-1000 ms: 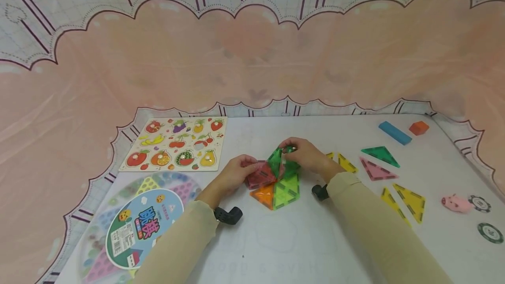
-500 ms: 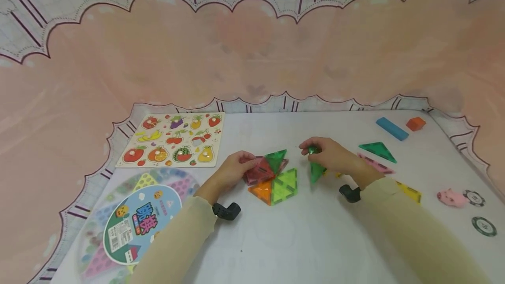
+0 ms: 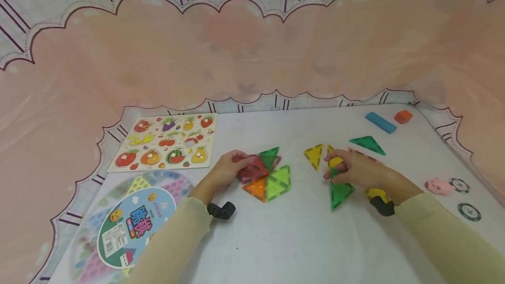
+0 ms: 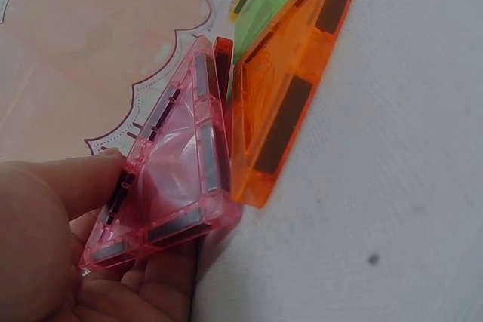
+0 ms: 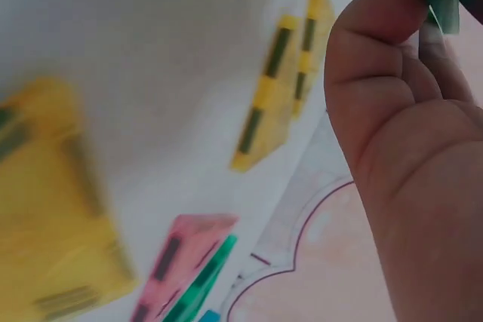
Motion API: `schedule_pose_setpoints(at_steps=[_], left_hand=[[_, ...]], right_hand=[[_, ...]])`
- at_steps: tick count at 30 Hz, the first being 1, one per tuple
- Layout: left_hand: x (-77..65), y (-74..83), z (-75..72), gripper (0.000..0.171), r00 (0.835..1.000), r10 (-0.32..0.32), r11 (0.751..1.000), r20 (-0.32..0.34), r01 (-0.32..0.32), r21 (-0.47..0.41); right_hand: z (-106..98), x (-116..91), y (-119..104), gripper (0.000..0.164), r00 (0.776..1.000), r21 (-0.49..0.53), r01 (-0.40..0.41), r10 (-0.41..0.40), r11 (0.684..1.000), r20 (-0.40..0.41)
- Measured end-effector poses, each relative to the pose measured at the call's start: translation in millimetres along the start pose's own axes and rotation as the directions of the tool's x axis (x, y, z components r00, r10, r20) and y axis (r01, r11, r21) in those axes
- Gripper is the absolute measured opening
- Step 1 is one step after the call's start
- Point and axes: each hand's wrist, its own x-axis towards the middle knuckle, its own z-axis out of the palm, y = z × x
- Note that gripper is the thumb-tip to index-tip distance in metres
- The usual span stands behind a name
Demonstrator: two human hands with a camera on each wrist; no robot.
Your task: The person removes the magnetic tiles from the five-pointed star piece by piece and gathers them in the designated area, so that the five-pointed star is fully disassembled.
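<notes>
My left hand [image 3: 226, 171] pinches a pink triangular magnetic tile [image 4: 173, 164] between thumb and fingers, at the left side of a small cluster of tiles. That cluster includes an orange tile [image 3: 255, 188], light green tiles [image 3: 278, 183] and a dark green triangle [image 3: 269, 157] overlapping the red-pink ones. To the right, my right hand [image 3: 360, 172] holds another green triangular magnetic tile [image 3: 340, 192] that points down from its fingers; a bit of this tile shows at the fingertips in the right wrist view. Yellow triangles [image 3: 314, 156] lie just beyond that hand, one partly hidden by it.
A fruit peg puzzle [image 3: 163, 143] and a round board game [image 3: 136, 227] lie at left. At right are a green triangle [image 3: 368, 144], a pink tile [image 5: 181, 258], a blue block [image 3: 380, 122], an orange block [image 3: 403, 116], a pink pig [image 3: 439, 186] and poker chips [image 3: 469, 211].
My right hand has moved right, away from the cluster, carrying a green tile. A dark green triangle stays on the cluster. My left hand keeps its hold there.
</notes>
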Motion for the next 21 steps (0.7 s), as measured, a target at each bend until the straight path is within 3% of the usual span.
schedule_pose_setpoints(at_steps=[5, 9, 16, 21], left_hand=[[-2.3, 2.0, 0.3, 0.026, 1.000, -0.008, 1.000, 0.000, 0.008, 0.003], [-2.8, 0.8, 0.5, 0.028, 1.000, -0.015, 1.000, -0.002, 0.015, -0.001], [-2.2, -1.6, 0.4, 0.025, 1.000, -0.013, 1.000, -0.002, 0.013, 0.001], [-2.1, -1.0, 0.8, 0.024, 1.000, -0.005, 1.000, 0.002, 0.005, -0.013]], right_hand=[[5, -10, 10, 0.032, 0.999, 0.055, -0.031, 0.031, 0.998, 0.008], [7, -13, 14, 0.040, 0.999, -0.028, -0.016, 0.015, 0.999, -0.031], [13, -16, 17, 0.050, 0.992, -0.082, -0.100, 0.094, 0.992, -0.080], [13, -20, 19, 0.050, 0.988, -0.132, -0.078, 0.059, 0.988, -0.140]])
